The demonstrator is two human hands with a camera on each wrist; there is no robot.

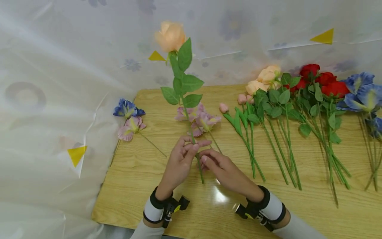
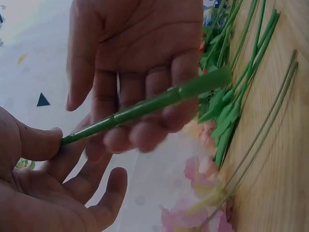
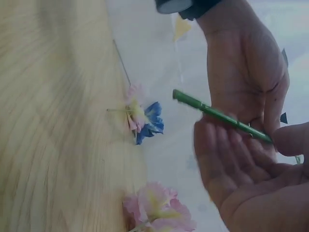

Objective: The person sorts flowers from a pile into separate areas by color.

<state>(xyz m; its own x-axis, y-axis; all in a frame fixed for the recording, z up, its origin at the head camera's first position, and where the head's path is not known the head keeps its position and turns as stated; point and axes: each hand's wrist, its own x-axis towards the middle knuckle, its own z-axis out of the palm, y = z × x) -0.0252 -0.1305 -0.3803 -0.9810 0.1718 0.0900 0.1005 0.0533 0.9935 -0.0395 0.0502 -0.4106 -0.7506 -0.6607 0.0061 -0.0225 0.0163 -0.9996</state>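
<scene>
A peach rose [image 1: 170,36] with green leaves stands upright above the table, its stem slanting down to the right. My left hand [image 1: 179,162] pinches the lower stem between thumb and fingers. In the left wrist view the cut end of the green stem [image 2: 145,106] juts out past the left thumb. My right hand [image 1: 223,169] is beside the stem, its fingers loosely extended; the right wrist view shows these fingers [image 3: 227,145] right at the stem, not wrapped round it. Pink flowers [image 1: 203,121] lie on the table just beyond both hands.
On the wooden table [image 1: 134,199], pink tulips [image 1: 223,108], peach roses [image 1: 268,74], red roses [image 1: 334,88] and blue flowers [image 1: 367,94] lie in groups to the right. A blue flower [image 1: 126,108] and a pink flower [image 1: 131,128] lie at the left edge. Patterned sheeting [image 1: 209,66] hangs behind.
</scene>
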